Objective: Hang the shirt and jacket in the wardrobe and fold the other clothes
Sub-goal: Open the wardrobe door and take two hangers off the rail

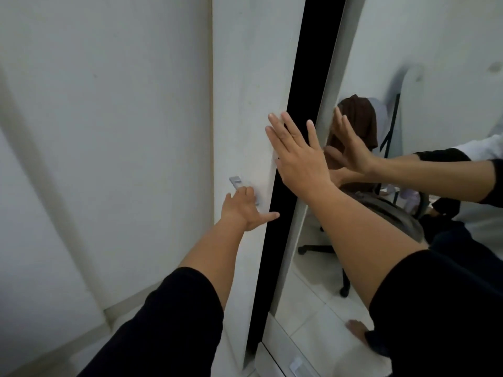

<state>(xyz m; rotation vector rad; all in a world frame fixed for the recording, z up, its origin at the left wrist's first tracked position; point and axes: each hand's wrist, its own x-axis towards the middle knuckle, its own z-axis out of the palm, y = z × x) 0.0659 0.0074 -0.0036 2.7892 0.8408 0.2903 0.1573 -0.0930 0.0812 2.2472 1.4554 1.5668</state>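
Two wardrobe doors [245,77] parted by a dark gap. Handle [239,186], left of gap, is gripped by left hand [242,210]. Right hand [294,151], fingers spread flat, is laid across gap. Mirror [408,77] right of gap; clothes seen only reflected. Door is best drawn steadily, right fingers kept out.

Your wardrobe [245,104] stands slightly open, with the clothes showing only in its mirror.

The white wardrobe door [253,77] has a small silver handle [239,185] at mid-height, and a narrow dark gap [294,148] runs along the door's right edge from top to bottom. To the right of the gap you have a mirrored door [408,63]; its reflection shows a brown garment [356,118] draped over a chair back and greyish clothes [381,208] heaped on the seat.
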